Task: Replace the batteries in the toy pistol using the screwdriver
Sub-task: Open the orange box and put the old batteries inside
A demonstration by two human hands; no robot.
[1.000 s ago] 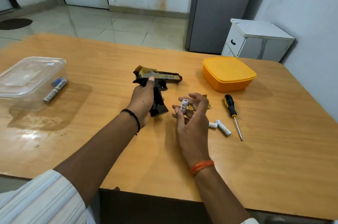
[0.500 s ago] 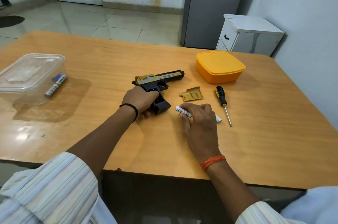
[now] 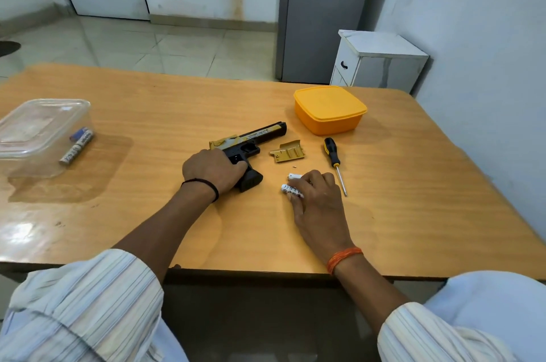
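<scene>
The black and gold toy pistol [image 3: 253, 140] lies on its side on the wooden table [image 3: 147, 113]. My left hand [image 3: 213, 170] grips its black handle. My right hand [image 3: 315, 199] lies just right of it, fingers curled round white batteries [image 3: 291, 190]; another white battery end [image 3: 295, 176] pokes out past the fingertips. The gold battery cover [image 3: 288, 151] lies loose beyond my right hand. The black and yellow screwdriver [image 3: 334, 161] lies on the table to the right of the cover, tip pointing toward me.
A closed yellow box [image 3: 329, 108] stands behind the screwdriver. A clear plastic container [image 3: 38, 134] holding batteries [image 3: 77, 146] sits at the table's left. A white cabinet [image 3: 379, 61] and grey fridge [image 3: 322, 12] stand past the far edge.
My left hand lowered the pistol from upright in the air onto the table. My right hand came down with the battery and now covers the batteries on the table.
</scene>
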